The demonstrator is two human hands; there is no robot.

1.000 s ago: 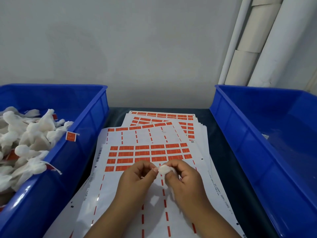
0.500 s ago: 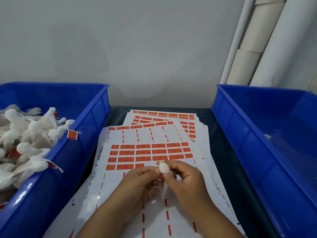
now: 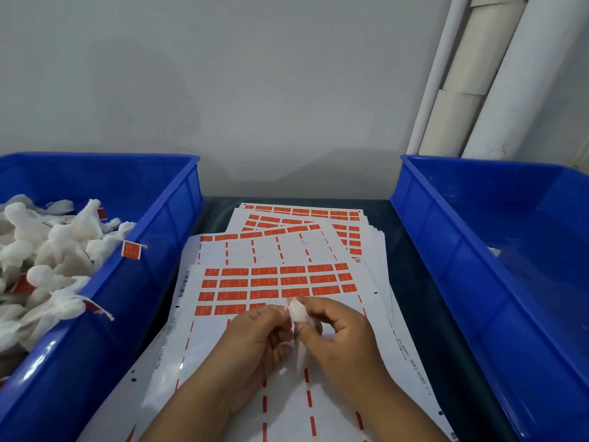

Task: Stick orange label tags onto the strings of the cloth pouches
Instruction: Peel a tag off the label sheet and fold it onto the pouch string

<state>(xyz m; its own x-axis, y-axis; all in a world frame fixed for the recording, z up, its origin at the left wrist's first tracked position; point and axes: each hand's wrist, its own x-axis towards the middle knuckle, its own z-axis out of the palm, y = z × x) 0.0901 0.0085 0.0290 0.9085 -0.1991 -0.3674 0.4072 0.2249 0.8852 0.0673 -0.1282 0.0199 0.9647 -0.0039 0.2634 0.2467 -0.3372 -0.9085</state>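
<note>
A small white cloth pouch (image 3: 298,312) is held up above the sticker sheets, low in the middle of the view. My right hand (image 3: 342,338) pinches it from the right. My left hand (image 3: 255,338) pinches at its left side with thumb and forefinger; the string there is too thin to make out. Under both hands lies the top sheet of orange label tags (image 3: 277,283), with several rows of orange stickers left on it and bare white backing below.
A blue bin (image 3: 165,224) on the left holds a heap of white pouches (image 3: 47,250), some with orange tags on their strings. A second blue bin (image 3: 446,250) stands on the right. More sticker sheets (image 3: 302,218) fan out behind. White pipes (image 3: 478,74) stand against the wall.
Both hands have stayed together over the sheet. The pouch has been turned and lifted slightly between the fingertips, and my left fingers have shifted along its left side.
</note>
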